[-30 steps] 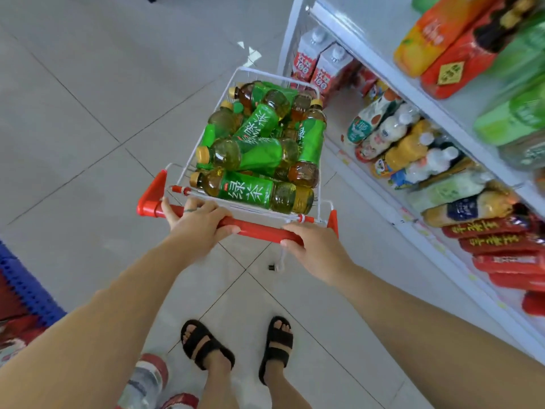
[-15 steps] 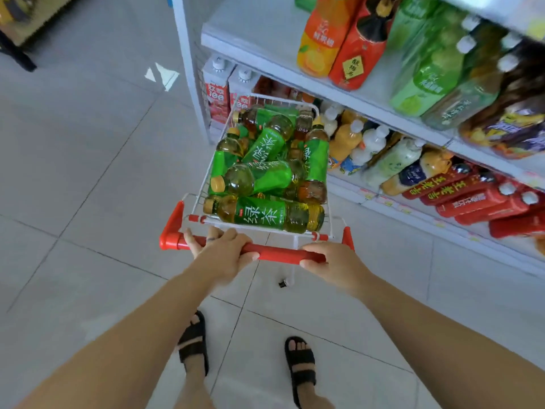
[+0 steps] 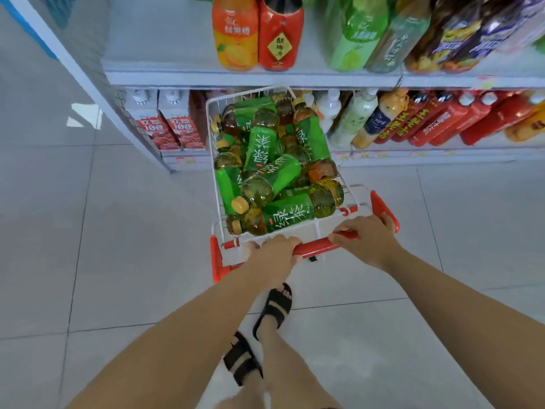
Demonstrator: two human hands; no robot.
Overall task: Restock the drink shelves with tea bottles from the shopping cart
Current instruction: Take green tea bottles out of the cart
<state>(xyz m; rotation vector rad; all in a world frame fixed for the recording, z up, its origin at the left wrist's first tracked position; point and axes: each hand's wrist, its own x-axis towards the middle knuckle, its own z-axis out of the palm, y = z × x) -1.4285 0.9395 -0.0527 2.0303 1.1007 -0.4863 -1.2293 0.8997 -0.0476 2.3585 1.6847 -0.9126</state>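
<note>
A small white wire shopping cart point(image 3: 213, 160) with a red handle bar point(image 3: 314, 247) stands in front of me, its nose against the drink shelves. It is piled with several green-labelled tea bottles point(image 3: 280, 216) lying on their sides. My left hand point(image 3: 272, 256) grips the handle bar left of its middle. My right hand point(image 3: 364, 239) grips the same bar further right, close to the red corner piece.
White shelving point(image 3: 182, 75) runs across the top: an upper shelf with big orange, red and green bottles point(image 3: 234, 33), a lower one with juice cartons point(image 3: 166, 125) and red bottles point(image 3: 442, 119). The shelf's end post point(image 3: 88, 84) slants at left. Grey tiled floor lies around; my sandalled feet point(image 3: 274, 308) stand below.
The cart has swung round to the right, from running alongside the shelves to facing them head-on, and the shelves have come closer. Both hands kept their grip on the handle.
</note>
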